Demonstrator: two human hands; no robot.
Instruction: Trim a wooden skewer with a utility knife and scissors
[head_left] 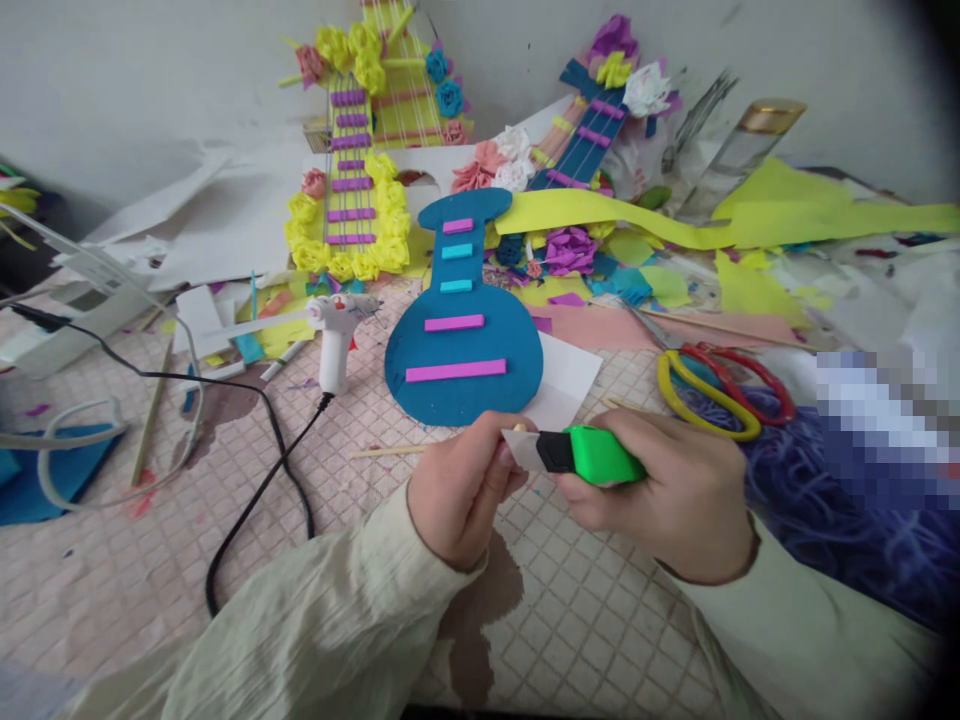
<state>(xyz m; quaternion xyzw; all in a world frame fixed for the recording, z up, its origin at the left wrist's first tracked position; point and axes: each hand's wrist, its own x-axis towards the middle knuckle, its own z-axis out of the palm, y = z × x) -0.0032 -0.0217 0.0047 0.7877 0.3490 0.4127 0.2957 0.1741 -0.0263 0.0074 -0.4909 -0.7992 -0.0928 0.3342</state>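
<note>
Well, stained tabletop [592,630] (diamond-patterned) beneath the cutter [570,453], wall [187,90] beyond.

Light: soft | shadows: faint | right corners: black | purple strands [832,505]: blurred | pixelation: right edge

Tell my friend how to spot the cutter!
Find the big blue guitar shape near the picture's middle. Just below and right of it, the right hand grips the cutter. Unlike the red and yellow scissors nearby, it's bright green and black.
</note>
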